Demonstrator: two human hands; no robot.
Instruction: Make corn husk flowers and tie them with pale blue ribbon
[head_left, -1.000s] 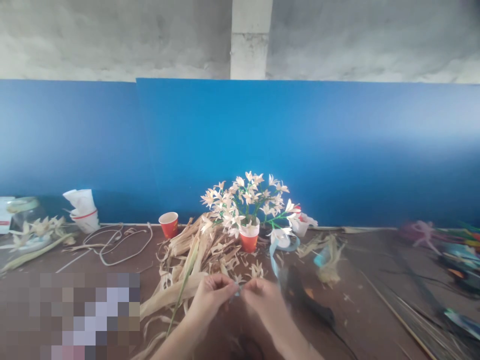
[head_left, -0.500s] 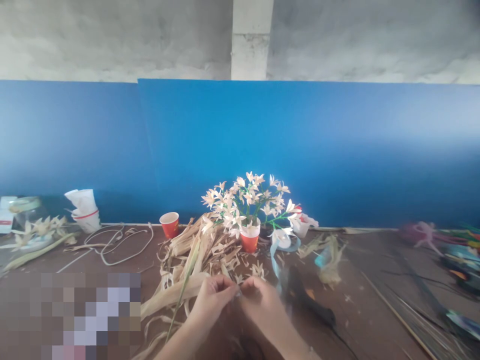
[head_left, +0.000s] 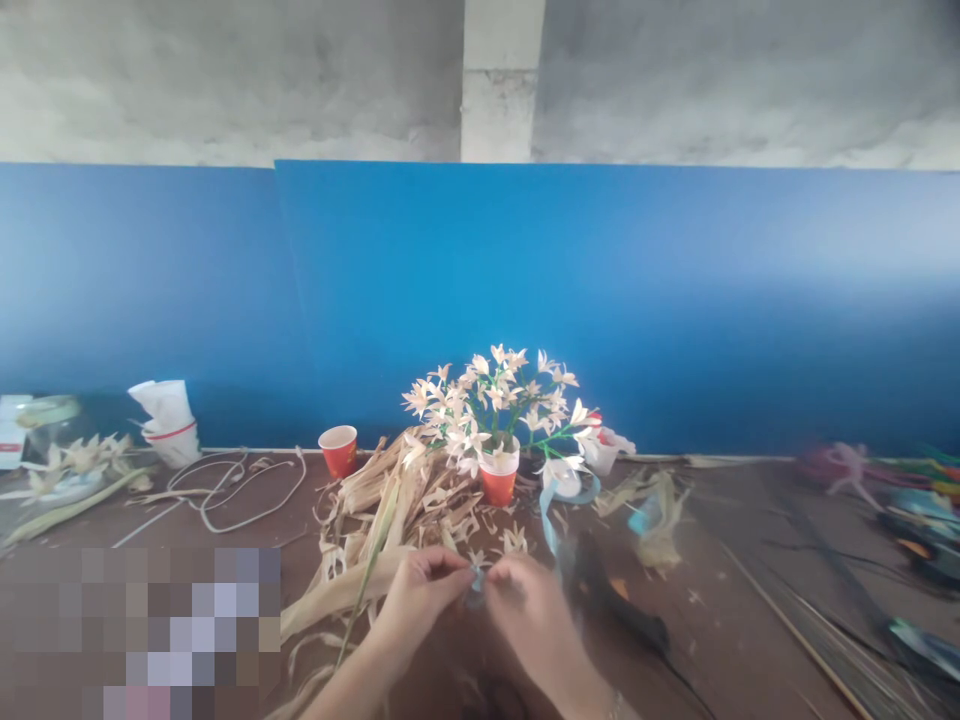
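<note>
My left hand (head_left: 427,590) pinches a small pale husk flower (head_left: 478,560) between thumb and fingertips, with a light bluish bit at its base. Close on the other side is my right hand (head_left: 529,605), its fingers pressed together and somewhat blurred; whatever they hold is hidden. Just beyond the hands lies another husk flower (head_left: 515,541). Behind it a red and white paper cup (head_left: 499,485) holds a bunch of cream husk flowers (head_left: 499,395) on green stems. Pale blue ribbon (head_left: 548,515) trails down beside that cup.
Dried corn husks (head_left: 390,490) are heaped left of the flower cup, near a red paper cup (head_left: 338,453). A black tool with a cord, apparently a glue gun (head_left: 630,610), lies by my right hand. White cable (head_left: 217,505) loops at left. A blue partition (head_left: 480,260) stands behind.
My hands have parted slightly, the right shifting a little to the right. The small flower with its bluish base now shows between them.
</note>
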